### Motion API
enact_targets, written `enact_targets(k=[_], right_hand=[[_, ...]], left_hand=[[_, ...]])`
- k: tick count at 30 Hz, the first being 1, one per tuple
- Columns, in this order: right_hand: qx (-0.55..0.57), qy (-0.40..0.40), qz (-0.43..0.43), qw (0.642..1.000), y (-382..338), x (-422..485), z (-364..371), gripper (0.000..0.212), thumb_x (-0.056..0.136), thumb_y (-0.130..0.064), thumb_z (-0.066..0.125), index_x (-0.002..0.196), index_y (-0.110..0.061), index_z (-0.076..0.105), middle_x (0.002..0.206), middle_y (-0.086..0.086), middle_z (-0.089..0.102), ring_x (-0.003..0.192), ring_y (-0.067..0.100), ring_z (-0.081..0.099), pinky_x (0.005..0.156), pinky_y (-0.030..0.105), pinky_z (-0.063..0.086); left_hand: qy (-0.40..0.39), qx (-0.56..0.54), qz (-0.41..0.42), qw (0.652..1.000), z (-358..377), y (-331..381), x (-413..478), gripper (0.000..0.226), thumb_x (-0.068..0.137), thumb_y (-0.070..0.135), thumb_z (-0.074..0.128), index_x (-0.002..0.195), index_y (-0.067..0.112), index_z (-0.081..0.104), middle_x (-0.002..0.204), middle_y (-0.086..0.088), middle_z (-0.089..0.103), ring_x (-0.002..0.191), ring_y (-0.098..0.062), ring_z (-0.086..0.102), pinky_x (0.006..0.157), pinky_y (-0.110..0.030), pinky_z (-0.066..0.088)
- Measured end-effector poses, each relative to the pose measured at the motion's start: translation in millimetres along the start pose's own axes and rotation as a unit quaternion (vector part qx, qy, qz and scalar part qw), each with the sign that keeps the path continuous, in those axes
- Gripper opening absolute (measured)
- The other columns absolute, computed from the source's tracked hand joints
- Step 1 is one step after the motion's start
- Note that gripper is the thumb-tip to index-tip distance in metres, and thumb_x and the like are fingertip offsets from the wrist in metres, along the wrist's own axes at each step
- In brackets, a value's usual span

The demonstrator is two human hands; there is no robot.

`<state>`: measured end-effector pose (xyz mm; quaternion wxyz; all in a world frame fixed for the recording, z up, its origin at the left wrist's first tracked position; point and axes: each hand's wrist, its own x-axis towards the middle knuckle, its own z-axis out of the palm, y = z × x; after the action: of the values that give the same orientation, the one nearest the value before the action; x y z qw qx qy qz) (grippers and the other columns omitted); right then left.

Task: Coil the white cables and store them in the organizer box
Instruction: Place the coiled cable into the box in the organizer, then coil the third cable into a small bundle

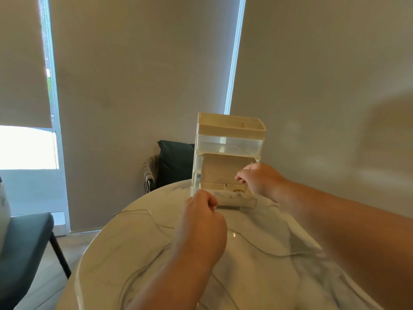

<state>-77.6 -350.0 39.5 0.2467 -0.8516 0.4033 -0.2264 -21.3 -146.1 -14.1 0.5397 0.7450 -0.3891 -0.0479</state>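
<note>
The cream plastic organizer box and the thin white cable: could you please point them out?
Cream plastic organizer box (232,130): head view, top tray's front wall.
Thin white cable (131,211): head view, its far-left stretch.

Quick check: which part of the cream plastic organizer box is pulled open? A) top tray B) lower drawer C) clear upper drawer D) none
B: the lower drawer juts forward from the cream plastic organizer box, while the clear upper drawer sits flush.
</note>
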Motion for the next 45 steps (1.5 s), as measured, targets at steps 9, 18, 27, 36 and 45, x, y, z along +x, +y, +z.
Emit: enact_targets(k=[9, 18, 27, 36, 45], right_hand=[[-0.071, -0.096, 0.001, 0.993, 20, -160, -47, 0.039, 0.097, -0.052, 0.051, 0.103, -0.021, 0.073, 0.101, -0.004, 0.072, 0.097, 0.016, 0.064, 0.092, 0.035, 0.049], [0.061, 0.054, -0.02, 0.996, 60, -254, -48, 0.012, 0.09, -0.024, 0.068, 0.085, -0.033, 0.074, 0.083, -0.011, 0.072, 0.078, 0.002, 0.064, 0.07, 0.023, 0.049], [-0.093, -0.224, -0.06, 0.968, 60, -272, -37, 0.04, 0.061, -0.062, 0.081, 0.082, -0.029, 0.07, 0.07, -0.012, 0.064, 0.068, 0.004, 0.061, 0.066, 0.027, 0.052], [-0.15, -0.213, -0.102, 0.96, 64, -273, -37, 0.014, 0.074, -0.039, 0.073, 0.084, -0.03, 0.073, 0.075, -0.015, 0.069, 0.069, 0.001, 0.063, 0.062, 0.019, 0.05], [-0.045, -0.137, -0.091, 0.985, 71, -267, -56, 0.012, 0.095, -0.023, 0.054, 0.085, -0.024, 0.058, 0.07, -0.003, 0.069, 0.049, 0.007, 0.061, 0.055, 0.026, 0.052]], left_hand=[[-0.181, 0.026, 0.059, 0.981, 1, 3, -15, 0.012, 0.094, 0.02, 0.06, 0.095, 0.03, 0.066, 0.091, 0.01, 0.064, 0.085, -0.004, 0.058, 0.066, -0.016, 0.04], [-0.154, -0.006, 0.072, 0.985, -3, 16, -33, 0.022, 0.095, 0.033, 0.061, 0.083, 0.016, 0.069, 0.08, 0.002, 0.068, 0.077, -0.013, 0.063, 0.067, -0.023, 0.045], [-0.341, 0.11, 0.083, 0.93, 7, 20, -45, 0.024, 0.091, 0.026, 0.056, 0.068, 0.024, 0.063, 0.064, 0.008, 0.058, 0.066, -0.014, 0.054, 0.068, -0.033, 0.049], [-0.491, 0.147, 0.099, 0.853, 10, 36, -62, 0.005, 0.081, 0.022, 0.074, 0.086, 0.023, 0.076, 0.082, 0.005, 0.076, 0.075, -0.007, 0.071, 0.078, -0.026, 0.059], [-0.438, 0.229, 0.176, 0.851, 24, 39, -74, 0.007, 0.082, 0.033, 0.073, 0.085, 0.039, 0.071, 0.082, 0.015, 0.068, 0.075, 0.001, 0.06, 0.074, -0.023, 0.051]])
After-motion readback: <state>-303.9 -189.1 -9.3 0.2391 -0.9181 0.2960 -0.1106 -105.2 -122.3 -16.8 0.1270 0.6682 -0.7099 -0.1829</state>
